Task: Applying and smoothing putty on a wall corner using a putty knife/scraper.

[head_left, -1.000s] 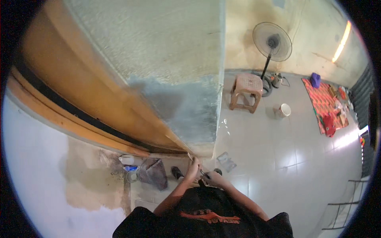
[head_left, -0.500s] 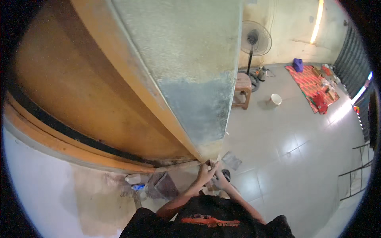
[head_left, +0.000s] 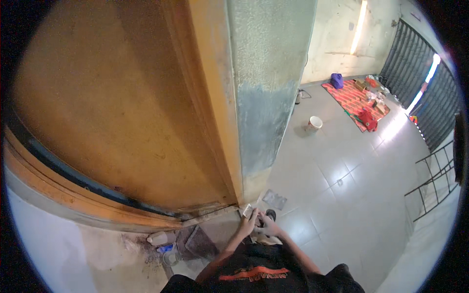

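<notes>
Both hands are close together in front of my body, low beside the foot of a wall end [head_left: 266, 117] that carries a grey-blue patch. In my left hand [head_left: 249, 224], the fingers are closed around a small, pale, flat rectangular piece [head_left: 248, 211] with a whitish face. My right hand [head_left: 268, 226] is curled right beside it, its fingertips near the left fingers; whether it grips anything is too small to make out. A dark shoe [head_left: 271, 214] shows just past the right hand. On the floor ahead lies a flat grey sheet [head_left: 274, 199].
An orange-brown door [head_left: 132, 97] and its frame fill the left. A plastic jug [head_left: 159, 238], a blue item [head_left: 165, 248] and a dark mat [head_left: 200, 242] lie near the threshold. Farther off are a white bucket [head_left: 315, 122], a patterned mat [head_left: 342, 100] with goods, and a metal rack [head_left: 432, 180].
My view has turned, so the wall end stands more upright and the fan and stool have dropped out of sight. My hands have drawn back slightly from the wall's foot; the pale piece now shows plainly.
</notes>
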`<state>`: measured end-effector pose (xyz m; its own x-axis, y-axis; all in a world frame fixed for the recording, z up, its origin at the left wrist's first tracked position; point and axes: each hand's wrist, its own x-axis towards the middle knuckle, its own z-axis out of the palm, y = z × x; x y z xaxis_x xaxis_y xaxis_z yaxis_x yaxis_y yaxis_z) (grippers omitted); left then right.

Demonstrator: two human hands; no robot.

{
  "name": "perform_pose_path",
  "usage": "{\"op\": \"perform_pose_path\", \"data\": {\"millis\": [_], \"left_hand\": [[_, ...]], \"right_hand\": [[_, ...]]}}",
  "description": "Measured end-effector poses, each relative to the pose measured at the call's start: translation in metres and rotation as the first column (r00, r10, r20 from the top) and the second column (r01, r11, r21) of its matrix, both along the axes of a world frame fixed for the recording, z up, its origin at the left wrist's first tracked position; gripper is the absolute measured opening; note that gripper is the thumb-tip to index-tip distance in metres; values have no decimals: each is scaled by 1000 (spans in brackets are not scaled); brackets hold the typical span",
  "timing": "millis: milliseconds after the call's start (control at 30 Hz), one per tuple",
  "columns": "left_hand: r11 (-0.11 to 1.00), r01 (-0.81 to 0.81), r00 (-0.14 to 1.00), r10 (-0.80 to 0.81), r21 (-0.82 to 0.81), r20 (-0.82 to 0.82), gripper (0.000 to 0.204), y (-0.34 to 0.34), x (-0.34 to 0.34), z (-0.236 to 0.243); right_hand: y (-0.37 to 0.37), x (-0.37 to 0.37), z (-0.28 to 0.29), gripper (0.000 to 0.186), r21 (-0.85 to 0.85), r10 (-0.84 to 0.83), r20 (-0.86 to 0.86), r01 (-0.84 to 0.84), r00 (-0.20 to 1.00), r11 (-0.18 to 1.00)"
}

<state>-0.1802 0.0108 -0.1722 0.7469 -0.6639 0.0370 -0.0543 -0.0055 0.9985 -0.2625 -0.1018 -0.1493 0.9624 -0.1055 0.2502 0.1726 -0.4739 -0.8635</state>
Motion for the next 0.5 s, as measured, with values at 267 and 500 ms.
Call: {"op": "perform_pose_path", "data": {"millis": [267,500], "left_hand": [[977,203,959,-212,-68,-188,40,3,22,37],[997,78,954,-82,-26,-287,40,-17,12,27]], "right_hand": [[-4,0,-47,46,-106,71,-635,-179,769,978],[-12,-6,-117,45,-153,23,-370,-86,929,985]]}}
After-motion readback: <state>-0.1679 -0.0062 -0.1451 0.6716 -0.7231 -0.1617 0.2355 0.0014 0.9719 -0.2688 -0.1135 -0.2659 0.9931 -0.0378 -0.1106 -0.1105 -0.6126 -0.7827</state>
